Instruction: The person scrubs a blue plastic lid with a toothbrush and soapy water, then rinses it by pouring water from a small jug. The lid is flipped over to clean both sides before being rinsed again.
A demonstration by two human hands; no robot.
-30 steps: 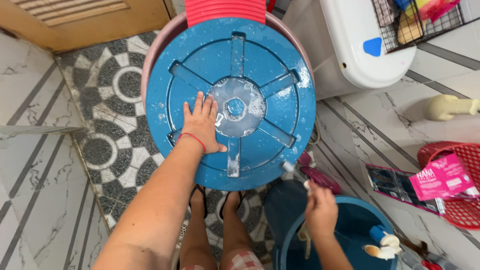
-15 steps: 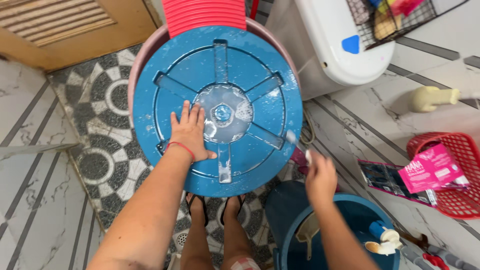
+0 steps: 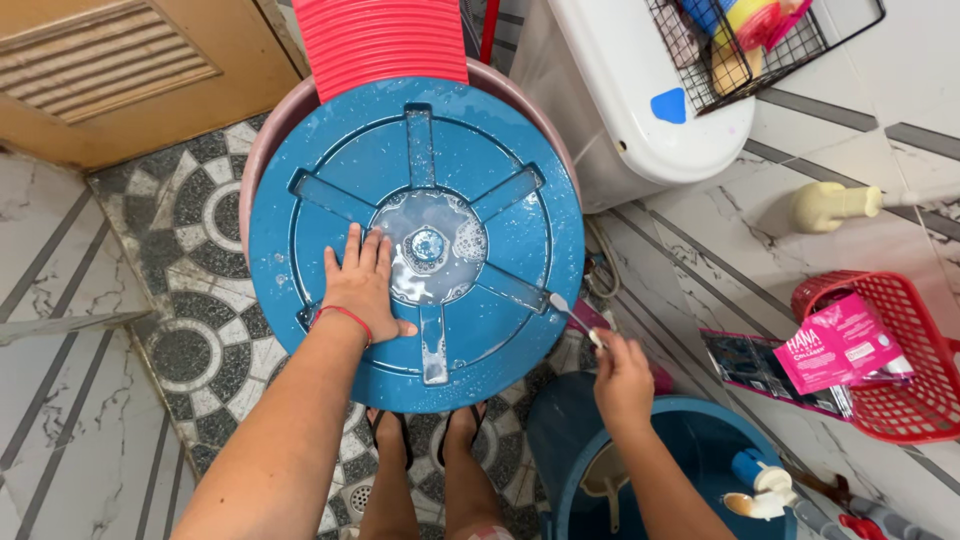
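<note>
Gripped in the closed right hand (image 3: 622,378) is a thin white toothbrush (image 3: 572,316), its head laid on the rim of a round blue plastic lid (image 3: 415,245). That lid, ribbed with five spokes and wet with suds at its hub, is rested on a pink tub (image 3: 262,150) and pressed by the flat, open left hand (image 3: 358,288).

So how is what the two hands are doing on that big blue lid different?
The left hand lies flat, fingers spread, pressing on the blue round lid; the right hand is closed around a small brush. The left sits near the lid's wet centre, the right beyond its edge with only the brush tip reaching it. Both are bare.
</note>
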